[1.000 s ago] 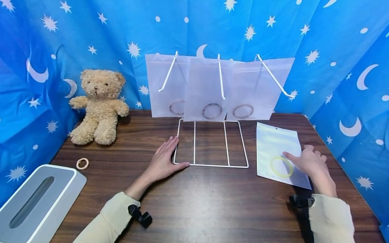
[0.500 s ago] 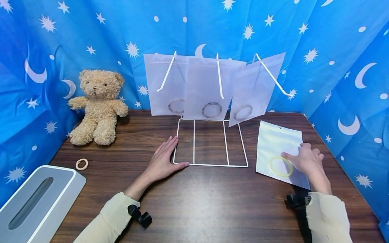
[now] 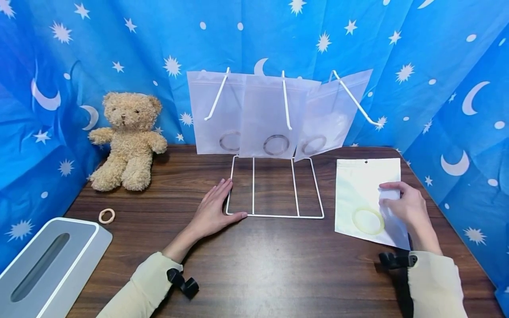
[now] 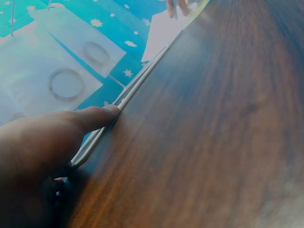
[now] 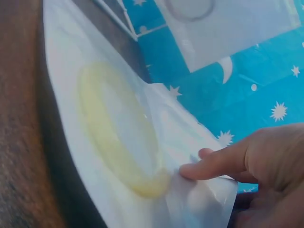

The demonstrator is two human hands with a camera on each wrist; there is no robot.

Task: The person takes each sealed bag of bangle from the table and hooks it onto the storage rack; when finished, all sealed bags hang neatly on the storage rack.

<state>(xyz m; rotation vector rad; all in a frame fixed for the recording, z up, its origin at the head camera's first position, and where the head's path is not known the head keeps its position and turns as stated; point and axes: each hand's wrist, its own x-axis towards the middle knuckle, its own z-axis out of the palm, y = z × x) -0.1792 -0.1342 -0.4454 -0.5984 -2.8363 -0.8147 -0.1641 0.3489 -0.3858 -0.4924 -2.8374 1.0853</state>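
Pouches: three hanging (image 3: 274, 117), one flat (image 3: 363, 198) under right hand (image 3: 401, 205).

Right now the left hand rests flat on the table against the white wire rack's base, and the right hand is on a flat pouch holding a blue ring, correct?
Not quite: the ring inside the pouch is pale yellow, not blue, as the right wrist view shows. The left hand does rest against the wire rack, and the right hand is on the pouch.

1. We've got a tan teddy bear (image 3: 128, 140) sitting at the back left, against the blue starry curtain (image 3: 79, 48).
2. A small beige ring (image 3: 107, 215), maybe a hair tie, lies near a grey tissue box (image 3: 47, 260).
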